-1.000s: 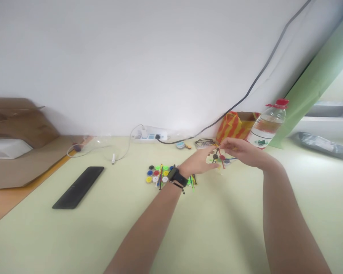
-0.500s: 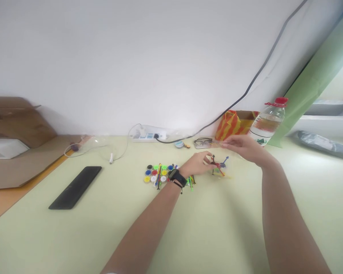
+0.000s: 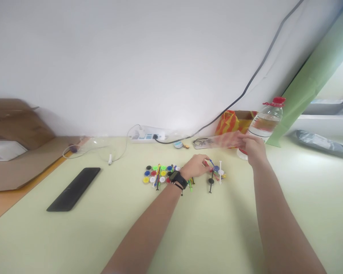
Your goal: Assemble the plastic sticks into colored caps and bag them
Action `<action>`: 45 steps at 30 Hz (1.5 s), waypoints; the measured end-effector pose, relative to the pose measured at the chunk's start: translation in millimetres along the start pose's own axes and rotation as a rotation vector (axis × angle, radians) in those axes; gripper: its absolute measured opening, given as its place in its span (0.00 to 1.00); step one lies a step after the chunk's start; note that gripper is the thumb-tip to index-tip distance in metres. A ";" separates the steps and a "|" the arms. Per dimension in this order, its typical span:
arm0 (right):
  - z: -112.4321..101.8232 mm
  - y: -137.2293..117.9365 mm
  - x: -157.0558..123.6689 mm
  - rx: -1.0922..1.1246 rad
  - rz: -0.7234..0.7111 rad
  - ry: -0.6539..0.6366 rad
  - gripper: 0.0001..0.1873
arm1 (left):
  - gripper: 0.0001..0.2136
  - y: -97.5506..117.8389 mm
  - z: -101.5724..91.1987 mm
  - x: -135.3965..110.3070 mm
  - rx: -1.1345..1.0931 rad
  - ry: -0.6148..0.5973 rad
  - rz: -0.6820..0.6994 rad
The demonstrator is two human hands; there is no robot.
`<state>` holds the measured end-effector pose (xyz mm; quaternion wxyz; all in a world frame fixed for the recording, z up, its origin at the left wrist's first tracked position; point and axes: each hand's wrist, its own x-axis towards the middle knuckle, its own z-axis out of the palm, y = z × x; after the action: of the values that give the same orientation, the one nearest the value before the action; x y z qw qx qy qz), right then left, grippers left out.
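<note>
Head view: the right hand [image 3: 254, 147] pinches a clear bag [image 3: 227, 140]; the left hand [image 3: 194, 166] is at loose parts [image 3: 220, 172], grip unclear. Unpacking seems underway; spreading parts calls for light fingertips.

By one head-worn camera, the table [image 3: 208, 232] is viewed forward and down, the wall [image 3: 117, 68] faced beyond; the left hand [image 3: 194, 166] and right hand [image 3: 253, 147] are seen from behind, at middle distance.
</note>
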<state>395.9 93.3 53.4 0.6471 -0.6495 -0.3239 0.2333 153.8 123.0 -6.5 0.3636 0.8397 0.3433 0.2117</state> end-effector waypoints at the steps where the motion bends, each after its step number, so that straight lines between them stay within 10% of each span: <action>1: 0.3 1.0 -0.3 0.029 0.021 -0.015 0.11 | 0.20 0.1 -0.1 0.4 0.010 0.010 -0.004; 9: 9.8 -20.6 -6.9 0.268 0.011 -0.267 0.06 | 0.11 -0.1 0.3 2.7 0.046 0.057 0.016; 18: 66.7 -31.7 -60.0 0.057 -0.168 -0.642 0.37 | 0.06 0.5 -3.2 2.6 -0.084 0.100 0.051; 25: 52.2 -33.3 -52.2 -0.320 -0.376 -0.616 0.21 | 0.05 -1.5 -22.8 5.1 -0.319 0.135 0.008; 32: 41.7 -33.1 -55.3 -0.555 -0.456 -0.981 0.14 | 0.06 5.8 -52.4 0.6 -0.468 0.281 -0.051; 45: 55.9 -11.6 -85.9 -0.361 -0.415 -0.883 0.13 | 0.07 18.7 -59.6 -15.9 -0.529 0.404 -0.082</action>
<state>295.6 69.2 52.0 0.3592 -0.5126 -0.7231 0.2921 114.8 129.8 44.4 0.5018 0.6427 0.3750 0.4410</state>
